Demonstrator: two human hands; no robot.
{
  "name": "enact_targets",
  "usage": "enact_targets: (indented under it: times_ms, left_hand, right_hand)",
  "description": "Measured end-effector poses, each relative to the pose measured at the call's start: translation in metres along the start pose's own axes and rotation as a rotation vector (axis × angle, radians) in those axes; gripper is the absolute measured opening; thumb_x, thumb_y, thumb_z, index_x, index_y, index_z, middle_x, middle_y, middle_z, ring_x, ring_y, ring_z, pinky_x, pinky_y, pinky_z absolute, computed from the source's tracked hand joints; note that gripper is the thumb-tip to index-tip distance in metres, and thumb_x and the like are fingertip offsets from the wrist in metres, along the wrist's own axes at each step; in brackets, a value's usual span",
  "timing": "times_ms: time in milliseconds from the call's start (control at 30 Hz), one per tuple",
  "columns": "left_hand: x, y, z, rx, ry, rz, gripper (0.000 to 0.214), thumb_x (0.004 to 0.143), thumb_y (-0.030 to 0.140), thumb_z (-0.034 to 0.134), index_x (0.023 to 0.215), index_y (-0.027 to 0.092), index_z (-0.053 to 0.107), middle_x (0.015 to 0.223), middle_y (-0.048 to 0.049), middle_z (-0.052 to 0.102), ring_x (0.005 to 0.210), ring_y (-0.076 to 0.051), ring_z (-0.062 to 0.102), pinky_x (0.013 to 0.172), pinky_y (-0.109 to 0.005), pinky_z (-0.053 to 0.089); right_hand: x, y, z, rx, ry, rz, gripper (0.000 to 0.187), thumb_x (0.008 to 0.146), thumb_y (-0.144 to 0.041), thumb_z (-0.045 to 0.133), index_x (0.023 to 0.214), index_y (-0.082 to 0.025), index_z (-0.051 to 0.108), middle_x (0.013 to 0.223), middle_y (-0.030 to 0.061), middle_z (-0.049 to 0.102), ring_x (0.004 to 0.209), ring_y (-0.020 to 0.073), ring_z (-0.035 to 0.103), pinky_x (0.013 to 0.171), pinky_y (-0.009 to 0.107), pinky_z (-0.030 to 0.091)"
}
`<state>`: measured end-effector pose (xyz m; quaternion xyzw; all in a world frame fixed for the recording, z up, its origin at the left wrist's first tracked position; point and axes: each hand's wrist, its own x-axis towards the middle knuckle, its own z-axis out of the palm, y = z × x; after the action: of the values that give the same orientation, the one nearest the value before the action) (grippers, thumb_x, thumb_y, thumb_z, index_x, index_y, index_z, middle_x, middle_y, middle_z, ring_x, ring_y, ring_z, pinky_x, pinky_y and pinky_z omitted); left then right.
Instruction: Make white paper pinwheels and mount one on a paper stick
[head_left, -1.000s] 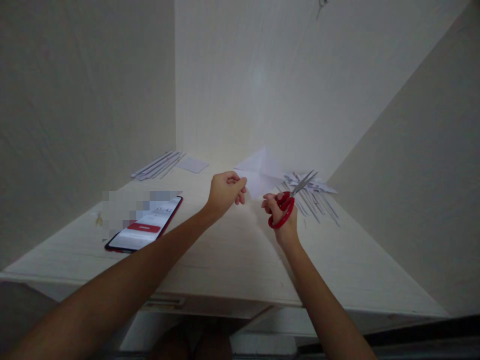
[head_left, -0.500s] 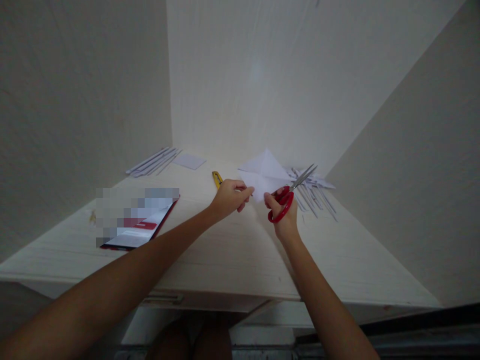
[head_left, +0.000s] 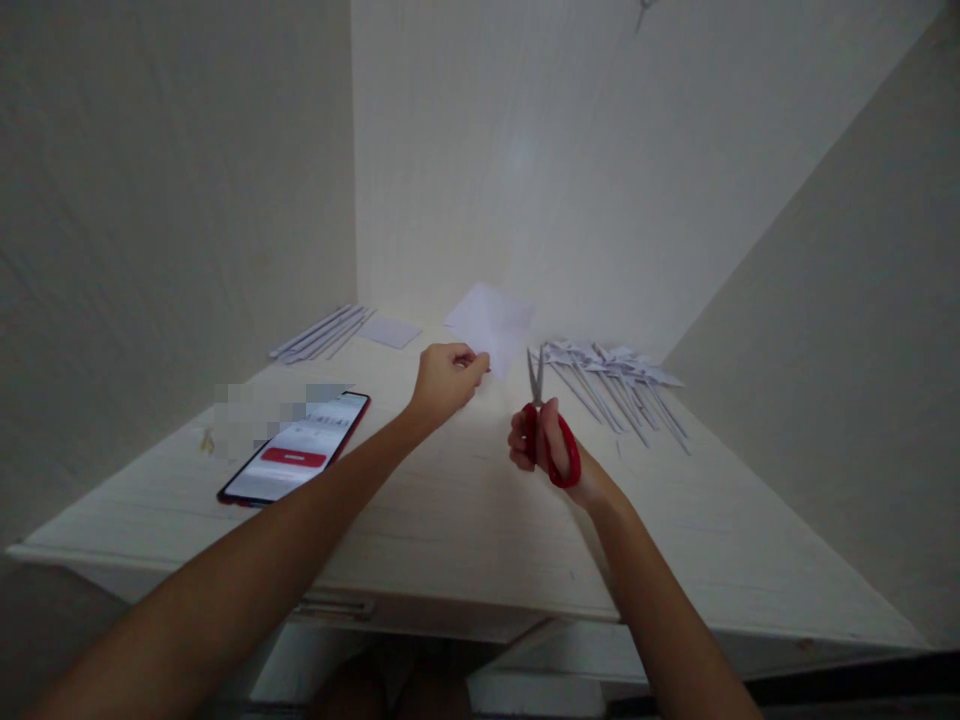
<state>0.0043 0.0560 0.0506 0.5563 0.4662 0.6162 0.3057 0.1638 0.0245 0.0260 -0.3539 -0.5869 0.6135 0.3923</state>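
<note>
My left hand (head_left: 448, 382) pinches a square sheet of white paper (head_left: 491, 322) by its near corner, holding it up over the table. Wrapped in my right hand (head_left: 553, 450) are red-handled scissors (head_left: 535, 378), their blades slightly apart and pointing away from me, to the right of the sheet and apart from it. The yellow cutter seen earlier is now hidden, likely behind my left hand.
On the pale table (head_left: 450, 520), rolled paper sticks (head_left: 322, 335) and a paper square (head_left: 391, 332) lie at the back left. A phone (head_left: 292, 465) is near my left forearm. Several paper pinwheels on sticks (head_left: 622, 372) lie at the back right, by the walls.
My left hand has moved the paper left, away from the scissors. My right hand has turned and drawn back a little, so the blades now point forward instead of to the right.
</note>
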Motion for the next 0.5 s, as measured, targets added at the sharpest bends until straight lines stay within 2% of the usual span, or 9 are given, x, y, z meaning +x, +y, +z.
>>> enact_targets:
  times_ms: [67,133,300,500]
  left_hand:
    - [0.002,0.002,-0.002,-0.003,0.042,-0.005,0.022,0.069,0.019,0.055,0.048,0.014,0.052,0.034,0.0063,0.041,0.026,-0.004,0.035,0.03,-0.017,0.021]
    - [0.002,0.004,-0.003,0.001,0.066,0.003,0.021,0.068,0.019,0.055,0.048,0.014,0.053,0.034,0.006,0.041,0.027,-0.005,0.036,0.031,-0.017,0.022]
    - [0.001,0.006,-0.002,0.056,0.08,0.026,0.021,0.066,0.021,0.055,0.047,0.014,0.053,0.032,0.0055,0.04,0.029,-0.005,0.035,0.034,-0.017,0.025]
    - [0.0,0.002,0.0,0.127,0.067,0.059,0.019,0.064,0.023,0.056,0.046,0.014,0.055,0.033,0.004,0.043,0.033,-0.006,0.037,0.035,-0.018,0.025]
  right_hand:
    - [-0.005,-0.003,0.004,0.009,-0.069,0.056,0.056,0.07,-0.074,0.037,0.074,-0.018,0.042,0.059,-0.0037,0.037,0.048,0.0079,0.033,0.043,0.023,0.024]
    - [-0.008,-0.005,0.006,-0.015,-0.087,0.07,0.055,0.07,-0.074,0.037,0.073,-0.019,0.04,0.058,-0.0038,0.037,0.048,0.0077,0.031,0.043,0.023,0.022]
    - [-0.009,0.0,0.002,-0.162,-0.204,0.143,0.055,0.075,-0.072,0.03,0.079,-0.018,0.042,0.057,-0.0038,0.036,0.045,0.0081,0.031,0.042,0.024,0.019]
    - [-0.005,0.008,0.003,-0.153,-0.21,0.119,0.055,0.077,-0.07,0.028,0.08,-0.017,0.043,0.059,-0.0033,0.039,0.045,0.0072,0.035,0.041,0.022,0.02]
